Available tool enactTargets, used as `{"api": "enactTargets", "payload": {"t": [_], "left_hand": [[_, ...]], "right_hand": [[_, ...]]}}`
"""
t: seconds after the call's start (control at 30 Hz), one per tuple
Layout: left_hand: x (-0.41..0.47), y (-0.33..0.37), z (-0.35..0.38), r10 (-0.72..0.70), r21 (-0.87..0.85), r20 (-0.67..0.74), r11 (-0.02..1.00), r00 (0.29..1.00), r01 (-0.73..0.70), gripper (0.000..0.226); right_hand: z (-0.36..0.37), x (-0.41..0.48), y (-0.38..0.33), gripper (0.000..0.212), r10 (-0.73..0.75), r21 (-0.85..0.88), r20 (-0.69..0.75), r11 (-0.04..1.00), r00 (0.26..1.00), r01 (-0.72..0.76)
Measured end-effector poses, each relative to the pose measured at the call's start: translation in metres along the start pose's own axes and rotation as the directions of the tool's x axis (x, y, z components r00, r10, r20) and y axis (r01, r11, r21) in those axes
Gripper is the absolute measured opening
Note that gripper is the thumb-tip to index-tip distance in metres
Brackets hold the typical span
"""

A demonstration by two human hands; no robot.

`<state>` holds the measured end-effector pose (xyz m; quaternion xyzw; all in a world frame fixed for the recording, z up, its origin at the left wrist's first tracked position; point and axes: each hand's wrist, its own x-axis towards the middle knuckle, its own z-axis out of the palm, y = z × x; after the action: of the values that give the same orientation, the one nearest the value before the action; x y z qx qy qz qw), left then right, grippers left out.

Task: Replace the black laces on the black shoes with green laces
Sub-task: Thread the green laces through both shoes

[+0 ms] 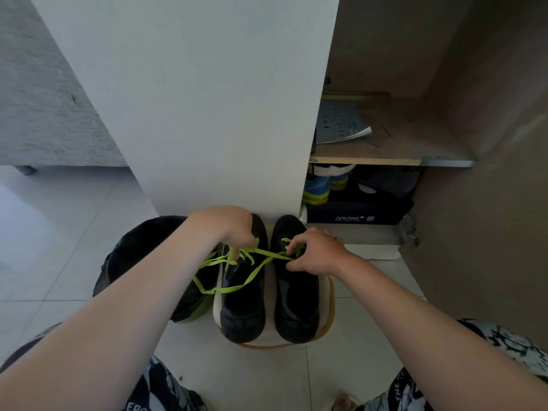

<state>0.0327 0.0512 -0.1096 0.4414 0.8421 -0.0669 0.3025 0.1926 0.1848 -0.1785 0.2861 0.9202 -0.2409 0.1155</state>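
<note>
Two black shoes stand side by side on a white mat [268, 339], toes towards the cabinet: the left shoe [243, 304] and the right shoe [296, 304]. A green lace [252, 274] runs across both shoes and loops down to the left. My left hand [228, 226] sits over the left shoe's front and pinches the lace. My right hand [314, 253] lies on the right shoe and pinches the lace's other end. No black laces can be seen.
A black bag [142, 253] lies left of the shoes on the tiled floor. A white cabinet door [192, 99] stands right behind the shoes. The open cabinet at the right holds a dark shoebox [355, 212], blue-yellow shoes [320, 188] and papers [341, 123].
</note>
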Motion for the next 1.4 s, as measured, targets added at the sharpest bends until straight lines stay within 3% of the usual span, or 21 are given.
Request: {"api": "enactTargets", "payload": {"t": [0.17,0.23,0.33,0.4,0.5,0.57,0.67,0.77,0.83,0.97,1.17,1.27,1.4], "left_hand": [[-0.002,-0.026,-0.029,-0.132,0.142,-0.027,0.981,0.991,0.135,0.045],[-0.005,-0.032,-0.031,-0.192,0.124,0.078,0.976,0.978,0.181,0.041],[-0.008,-0.022,-0.023,-0.277,0.273,0.31,0.942,0.909,0.194,0.035],[-0.008,-0.015,-0.02,-0.304,0.345,0.345,0.921,0.888,0.182,0.033],[-0.008,-0.01,-0.013,-0.289,0.358,0.288,0.917,0.913,0.178,0.026],[-0.005,-0.006,0.0,-0.244,0.414,0.206,0.899,0.948,0.142,0.04],[0.004,0.003,0.019,-0.095,0.347,0.028,0.935,0.995,0.079,0.029],[0.012,0.019,0.026,0.144,0.259,-0.283,0.963,0.948,-0.069,0.027],[0.015,0.034,0.034,0.265,0.278,-0.286,0.943,0.921,-0.185,0.029],[0.022,0.042,0.053,0.297,0.473,-0.197,0.863,0.934,-0.174,0.025],[0.026,0.027,0.043,0.203,0.119,-0.143,0.975,0.969,-0.186,0.022],[0.018,0.025,0.035,0.087,0.084,-0.045,0.993,0.995,-0.083,0.016],[0.015,0.03,0.037,0.084,0.063,0.023,0.994,0.996,-0.085,0.02]], "right_hand": [[-0.001,0.001,0.0,0.03,0.006,0.02,0.006,1.0,1.0,-0.006],[0.0,0.002,0.0,0.03,0.012,0.025,0.006,1.0,1.0,-0.012],[-0.001,0.002,0.001,0.031,0.017,0.039,0.022,0.999,1.0,-0.018],[-0.002,0.002,0.001,0.031,0.014,0.041,0.025,0.999,1.0,-0.015],[-0.001,0.002,0.002,0.031,0.008,0.044,0.024,0.999,1.0,-0.009],[0.0,0.003,0.006,0.033,0.001,0.055,0.023,0.999,1.0,-0.002],[0.002,0.003,0.01,0.032,-0.021,0.077,0.02,0.997,1.0,0.019],[0.003,0.004,0.006,0.031,-0.029,0.081,0.017,0.996,0.999,0.027],[0.002,0.005,0.004,0.032,-0.025,0.066,0.018,0.998,1.0,0.023],[0.001,0.003,0.007,0.032,-0.034,0.062,0.015,0.998,0.999,0.033],[0.001,0.005,0.008,0.031,-0.025,0.052,-0.011,0.998,1.0,0.026],[0.003,0.006,0.006,0.033,-0.033,0.041,-0.01,0.999,0.999,0.034],[0.001,0.01,0.01,0.03,-0.05,0.128,0.063,0.991,0.997,0.041]]}}
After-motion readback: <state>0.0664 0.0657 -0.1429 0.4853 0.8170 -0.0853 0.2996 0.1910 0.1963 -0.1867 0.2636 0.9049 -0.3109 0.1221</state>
